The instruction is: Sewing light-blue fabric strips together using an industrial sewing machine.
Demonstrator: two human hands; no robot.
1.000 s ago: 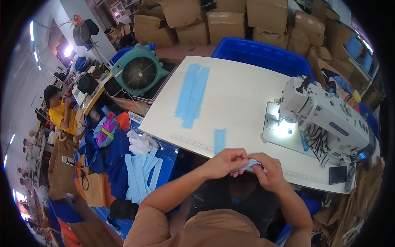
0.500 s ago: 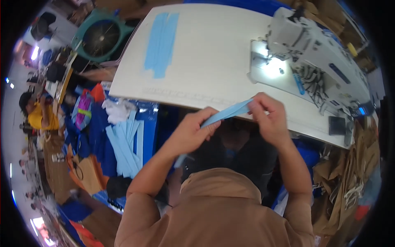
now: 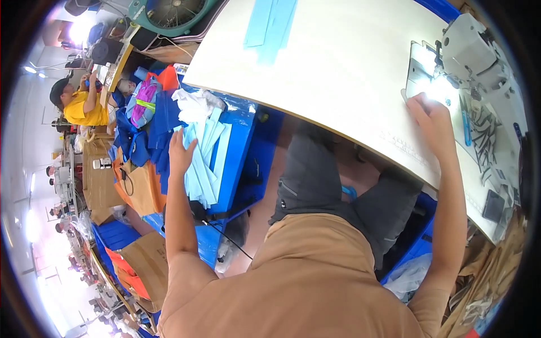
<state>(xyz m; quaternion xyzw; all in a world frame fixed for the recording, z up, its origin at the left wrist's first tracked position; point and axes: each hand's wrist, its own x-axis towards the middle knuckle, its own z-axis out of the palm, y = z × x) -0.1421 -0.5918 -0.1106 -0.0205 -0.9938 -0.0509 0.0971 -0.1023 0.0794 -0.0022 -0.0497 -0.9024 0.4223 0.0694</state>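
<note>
My left hand is at the left edge of a loose pile of light blue fabric strips, fingers apart, with no strip plainly gripped. The pile lies on a blue surface left of the white table. Out to the right, my right hand rests at the table beside the lit plate of a sewing machine. Its fingers look loosely stretched, and nothing shows in them; glare blurs the tips. More light blue strips lie flat at the table's far side.
A blue-handled tool and dark fabric scraps lie by the machine. White cloth and a purple bundle sit beyond the left pile. A green fan stands far left. A person in yellow sits farther off.
Both hands held a light blue strip between them earlier; now they are apart. My left hand has moved to the strip pile, my right to the machine. The view has shifted.
</note>
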